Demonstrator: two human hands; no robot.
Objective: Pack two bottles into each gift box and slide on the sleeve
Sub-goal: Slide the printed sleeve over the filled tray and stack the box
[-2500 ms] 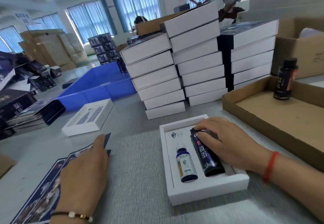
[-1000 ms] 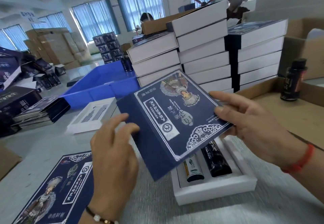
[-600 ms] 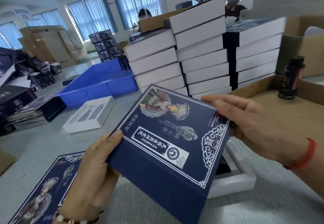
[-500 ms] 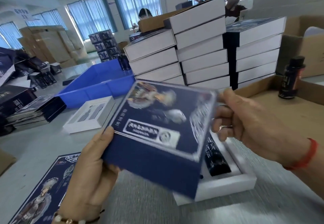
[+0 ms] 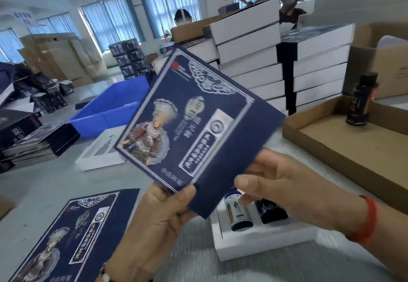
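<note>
A grey table (image 5: 55,184) in a bright packing hall carries tall stacks of finished boxes (image 5: 249,61) along its far side, with a blue plastic bin (image 5: 110,107) to their left and a shallow cardboard tray (image 5: 353,147) to their right, where one dark bottle (image 5: 361,99) stands upright near the tray's back wall. In the middle of the view a person holds up a dark blue printed sleeve (image 5: 194,131), tilted with one corner high, above the near part of the table. The left hand (image 5: 159,222) grips the sleeve's lower corner, thumb pressed on the printed face and fingers behind. The right hand (image 5: 282,191) holds the sleeve's right lower edge, thumb out in front and fingers curled at the card. Below and partly hidden by the sleeve, the open white gift box (image 5: 260,246) lies flat on the table with two bottles lying side by side in its insert: a blue bottle with a pale label (image 5: 237,213) on the left and a black bottle (image 5: 270,212) on the right. A second flat sleeve (image 5: 72,233) lies on the table at lower left. An empty white box insert (image 5: 99,151) sits behind the held sleeve, near the bin. A pile of flat dark sleeves (image 5: 39,140) rests at the left edge.
</note>
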